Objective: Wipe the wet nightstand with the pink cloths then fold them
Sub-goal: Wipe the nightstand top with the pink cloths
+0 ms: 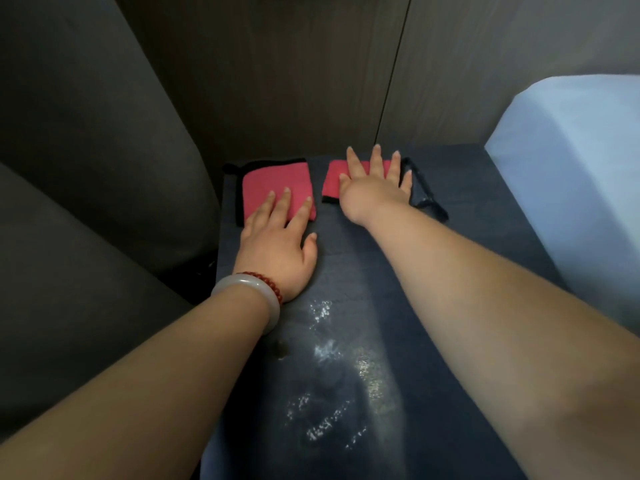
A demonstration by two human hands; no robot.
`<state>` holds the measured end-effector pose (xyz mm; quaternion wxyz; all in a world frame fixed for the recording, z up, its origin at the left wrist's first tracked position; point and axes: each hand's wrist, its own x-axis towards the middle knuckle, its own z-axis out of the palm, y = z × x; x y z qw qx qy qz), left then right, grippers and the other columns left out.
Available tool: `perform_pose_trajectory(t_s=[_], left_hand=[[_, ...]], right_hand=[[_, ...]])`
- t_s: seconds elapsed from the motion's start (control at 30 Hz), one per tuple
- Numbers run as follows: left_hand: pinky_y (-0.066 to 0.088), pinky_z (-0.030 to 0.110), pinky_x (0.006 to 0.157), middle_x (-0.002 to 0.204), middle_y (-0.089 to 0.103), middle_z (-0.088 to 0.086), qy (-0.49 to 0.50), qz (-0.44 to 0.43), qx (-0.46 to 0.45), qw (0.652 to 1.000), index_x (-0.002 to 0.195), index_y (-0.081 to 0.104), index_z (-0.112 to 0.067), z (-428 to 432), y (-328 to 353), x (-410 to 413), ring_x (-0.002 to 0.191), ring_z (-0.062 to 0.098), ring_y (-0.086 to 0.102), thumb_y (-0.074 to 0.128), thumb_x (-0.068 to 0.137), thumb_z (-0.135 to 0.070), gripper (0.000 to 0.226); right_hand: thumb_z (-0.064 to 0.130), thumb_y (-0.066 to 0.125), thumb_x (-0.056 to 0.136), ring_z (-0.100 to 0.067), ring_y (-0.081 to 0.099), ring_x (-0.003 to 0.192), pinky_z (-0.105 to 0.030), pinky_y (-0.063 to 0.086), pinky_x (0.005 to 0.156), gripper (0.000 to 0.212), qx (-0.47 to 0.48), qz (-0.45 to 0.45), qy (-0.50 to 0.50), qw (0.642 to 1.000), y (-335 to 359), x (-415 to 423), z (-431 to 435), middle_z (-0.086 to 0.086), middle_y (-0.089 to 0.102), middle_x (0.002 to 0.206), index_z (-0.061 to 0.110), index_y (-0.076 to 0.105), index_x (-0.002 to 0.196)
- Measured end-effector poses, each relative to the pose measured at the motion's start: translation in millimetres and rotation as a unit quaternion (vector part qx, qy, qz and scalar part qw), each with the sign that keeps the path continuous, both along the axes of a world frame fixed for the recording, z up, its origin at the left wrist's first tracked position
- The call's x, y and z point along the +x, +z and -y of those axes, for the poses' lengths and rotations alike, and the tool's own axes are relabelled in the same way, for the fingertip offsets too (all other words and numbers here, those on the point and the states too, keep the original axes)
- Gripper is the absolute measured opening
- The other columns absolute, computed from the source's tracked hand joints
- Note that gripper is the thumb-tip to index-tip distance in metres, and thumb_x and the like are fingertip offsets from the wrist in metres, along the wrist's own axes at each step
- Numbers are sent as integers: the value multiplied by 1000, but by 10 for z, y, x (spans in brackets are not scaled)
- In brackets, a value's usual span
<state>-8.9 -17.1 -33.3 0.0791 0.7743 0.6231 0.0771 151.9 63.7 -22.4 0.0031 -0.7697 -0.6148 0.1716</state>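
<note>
At the far end of the dark nightstand (349, 265), the left hand (277, 247) lies flat, its straight fingers resting on 1 folded pink cloth (266, 178), the right hand (375, 188) lies spread on the other pink cloth (333, 180), neither gripping, and water drops (325, 344) glisten on the nightstand's near half.

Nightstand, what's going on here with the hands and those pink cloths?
A person is reaching across the dark nightstand with both hands flat. The left hand rests its straight fingers on the left pink cloth, and the right hand lies spread over the right pink cloth. Both cloths sit side by side at the far end, apart from each other. Water glistens on the near part of the top, so that area is not yet wiped dry.
</note>
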Motion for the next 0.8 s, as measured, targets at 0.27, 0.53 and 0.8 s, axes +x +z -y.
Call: perform_pose_trajectory(t_s=[0.27,0.53,0.8], left_hand=[[5,43,117,162,7,3,-3,8,-6,1000,152,16,-31,8,-3,-2,147,25,3,32,97,-44,59],[5,43,118,161,9,4,-3,7,5,1000,152,15,-32,-1,-21,-10,147,25,4,31,97,-46,59],[7,43,117,160,13,6,-5,9,8,1000,151,22,-29,-8,-17,-13,146,27,8,34,96,-42,58]], right_hand=[[49,12,101,-26,-16,148,-44,-8,119,54,56,12,45,997,-80,85,834,4,-13,163,45,-6,151],[46,14,101,-31,-21,146,-53,-11,116,54,-10,-1,46,999,2,-135,-209,1,-19,162,44,-8,151],[49,12,101,-23,-16,148,-42,-8,120,54,36,-4,51,998,-17,212,999,6,-14,163,45,-6,152]])
